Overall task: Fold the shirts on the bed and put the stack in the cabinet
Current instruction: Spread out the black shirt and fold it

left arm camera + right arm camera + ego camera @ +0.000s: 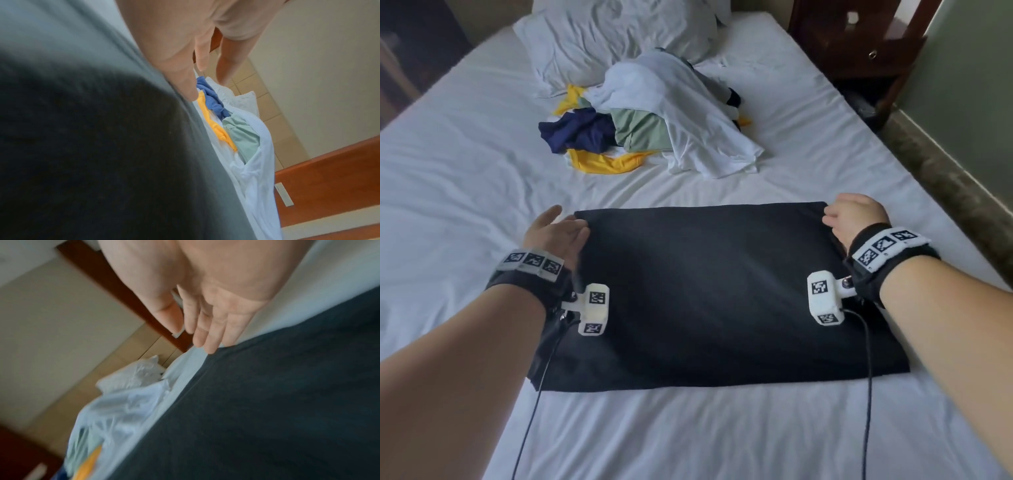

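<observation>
the black shirt (pixel 709 294) lies flat, folded to a rectangle, on the bed (pixel 448 164). the left hand (pixel 556 233) is at its far left corner with straight fingers, the right hand (pixel 854 214) at its far right corner, fingers relaxed, holding nothing. the pile of unfolded shirts (pixel 654 116) lies behind.

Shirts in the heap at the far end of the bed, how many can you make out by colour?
4 at least: white shirt draped on top, green shirt beneath it, navy shirt left, yellow shirt underneath in front. Dark fabric behind may be another.
</observation>
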Motion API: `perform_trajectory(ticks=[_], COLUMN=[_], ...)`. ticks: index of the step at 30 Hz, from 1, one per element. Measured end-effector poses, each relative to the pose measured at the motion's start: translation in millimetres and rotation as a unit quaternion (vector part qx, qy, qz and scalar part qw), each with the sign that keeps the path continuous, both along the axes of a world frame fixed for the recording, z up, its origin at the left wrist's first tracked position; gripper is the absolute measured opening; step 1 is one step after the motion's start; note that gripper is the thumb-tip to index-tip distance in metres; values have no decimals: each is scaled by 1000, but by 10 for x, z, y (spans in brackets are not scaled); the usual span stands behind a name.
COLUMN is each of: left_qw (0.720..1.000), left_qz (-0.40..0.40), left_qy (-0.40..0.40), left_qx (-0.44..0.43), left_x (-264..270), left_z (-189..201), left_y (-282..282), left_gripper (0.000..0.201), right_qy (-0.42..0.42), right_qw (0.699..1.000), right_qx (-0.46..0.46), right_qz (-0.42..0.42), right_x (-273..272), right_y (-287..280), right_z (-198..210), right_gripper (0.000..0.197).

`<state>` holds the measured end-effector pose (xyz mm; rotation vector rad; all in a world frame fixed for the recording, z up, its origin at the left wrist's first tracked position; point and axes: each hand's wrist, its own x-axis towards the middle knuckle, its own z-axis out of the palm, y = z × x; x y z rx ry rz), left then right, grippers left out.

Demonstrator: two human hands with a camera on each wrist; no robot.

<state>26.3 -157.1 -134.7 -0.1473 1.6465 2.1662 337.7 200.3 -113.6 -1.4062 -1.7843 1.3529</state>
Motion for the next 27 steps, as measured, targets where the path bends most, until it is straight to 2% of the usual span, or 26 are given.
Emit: perform_trajectory(ticks=[2, 3, 4, 6, 8, 9, 11, 13, 15, 16, 17, 20, 24, 27], left_qw=[997, 989, 969, 902, 815, 789, 771, 783, 787, 799, 820, 884, 916, 934], left_qz=[-12, -30, -57, -130, -180, -185, -178, -172, -197, -206, -206, -145, -103, -85], left_qy=[53, 84, 126, 208, 263, 263, 227, 179, 127, 99, 74, -18, -61, -63], left_qx=[-54, -121, -206, -356, -483, -524, -567, -570, -570, -557, -529, -444, -382, -342], left_x=[145, 222, 316, 557, 774, 827, 900, 862, 865, 876, 907, 1048, 1262, 1341], left_z=[129, 183, 259, 388, 461, 446, 420, 277, 95, -9, -89, -211, -195, -219], left_y=[-96, -153, -204, -317, -448, -532, -766, -1057, -1329, -1440, -1524, -1670, -1655, -1650], left_gripper=[42, 36, 28, 13, 4, 9, 15, 16, 26, 23, 19, 36, 51, 42], right_qy=[-79, -135, -190, -298, -362, -384, -400, -408, -409, -406, -395, -399, -332, -265], right_qw=[995, 985, 968, 922, 891, 883, 883, 891, 903, 908, 915, 916, 942, 963], right_qx=[57, 84, 110, 139, 151, 156, 168, 164, 125, 101, 76, 8, -10, -34], right_qz=[30, 67, 120, 203, 230, 222, 179, 109, 39, 29, 32, 48, 52, 40], right_x=[78, 138, 208, 352, 495, 583, 754, 965, 1186, 1278, 1365, 1559, 1693, 1755], right_y=[-213, -359, -493, -737, -922, -1001, -1081, -1134, -1137, -1137, -1133, -1175, -1254, -1299], right_z=[113, 187, 237, 324, 324, 313, 230, 175, 125, 99, 49, -27, -68, -32], right_gripper=[14, 15, 18, 25, 31, 32, 35, 35, 33, 36, 39, 46, 48, 52])
